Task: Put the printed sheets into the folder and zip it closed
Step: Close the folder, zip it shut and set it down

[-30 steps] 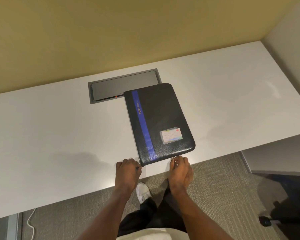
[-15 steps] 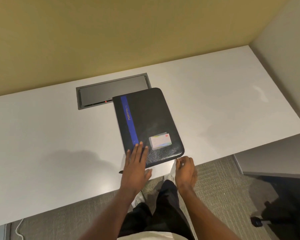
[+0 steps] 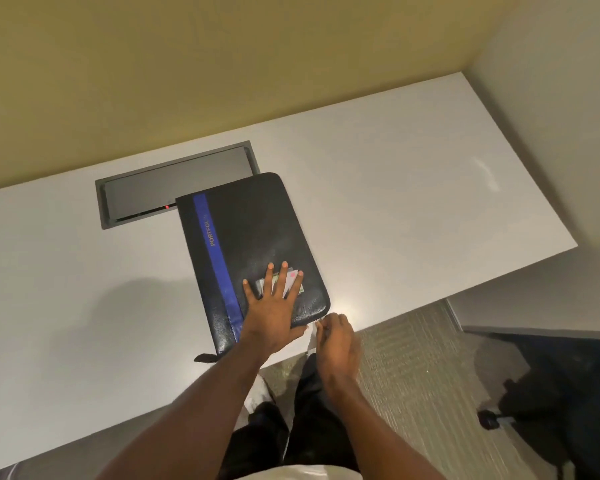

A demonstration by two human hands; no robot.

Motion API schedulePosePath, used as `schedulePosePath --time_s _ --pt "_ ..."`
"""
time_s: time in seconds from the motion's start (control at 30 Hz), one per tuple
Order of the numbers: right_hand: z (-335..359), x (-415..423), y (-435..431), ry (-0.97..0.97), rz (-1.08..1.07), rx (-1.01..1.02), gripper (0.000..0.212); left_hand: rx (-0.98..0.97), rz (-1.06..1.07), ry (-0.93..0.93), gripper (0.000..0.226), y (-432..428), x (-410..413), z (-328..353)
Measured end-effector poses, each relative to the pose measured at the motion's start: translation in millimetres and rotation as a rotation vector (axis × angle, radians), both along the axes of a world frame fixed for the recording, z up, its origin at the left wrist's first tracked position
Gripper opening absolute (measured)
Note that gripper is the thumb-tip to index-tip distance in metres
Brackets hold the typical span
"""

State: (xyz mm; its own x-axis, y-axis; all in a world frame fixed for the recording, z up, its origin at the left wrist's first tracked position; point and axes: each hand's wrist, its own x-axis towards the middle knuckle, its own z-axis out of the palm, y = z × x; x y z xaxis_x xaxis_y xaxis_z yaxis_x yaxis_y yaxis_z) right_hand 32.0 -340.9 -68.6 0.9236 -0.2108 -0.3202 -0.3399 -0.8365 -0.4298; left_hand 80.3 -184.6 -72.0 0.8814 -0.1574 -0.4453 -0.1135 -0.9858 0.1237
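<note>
A closed black folder [image 3: 253, 258] with a blue stripe lies on the white worktop [image 3: 395, 202]. The left hand [image 3: 274, 306] presses flat on it, fingers spread. The right hand [image 3: 336, 336] pinches something small at its near right corner.

**White desk and the items resting on it**

A white desk [image 3: 378, 188] meets a yellow wall at its far edge and a pale wall at the right. A grey rectangular panel [image 3: 174, 183] is set flush into its surface, showing a small red light. A closed black folder [image 3: 253, 233] with a blue stripe lies flat on the desk, its far-left corner overlapping the panel, its near edge close to the desk's front edge.
</note>
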Motion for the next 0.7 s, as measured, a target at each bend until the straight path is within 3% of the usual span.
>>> schedulePosePath --time_s 0.23,0.7 --pt "3.9 21.6 -26.4 -0.121 0.115 -0.093 0.004 -0.048 0.001 -0.02 0.112 2.4 -3.2 4.2" --pt "2.7 155.9 -25.2 -0.139 0.501 -0.147 0.012 -0.037 0.003 -0.043 0.105 -5.9 -13.1 -5.3"
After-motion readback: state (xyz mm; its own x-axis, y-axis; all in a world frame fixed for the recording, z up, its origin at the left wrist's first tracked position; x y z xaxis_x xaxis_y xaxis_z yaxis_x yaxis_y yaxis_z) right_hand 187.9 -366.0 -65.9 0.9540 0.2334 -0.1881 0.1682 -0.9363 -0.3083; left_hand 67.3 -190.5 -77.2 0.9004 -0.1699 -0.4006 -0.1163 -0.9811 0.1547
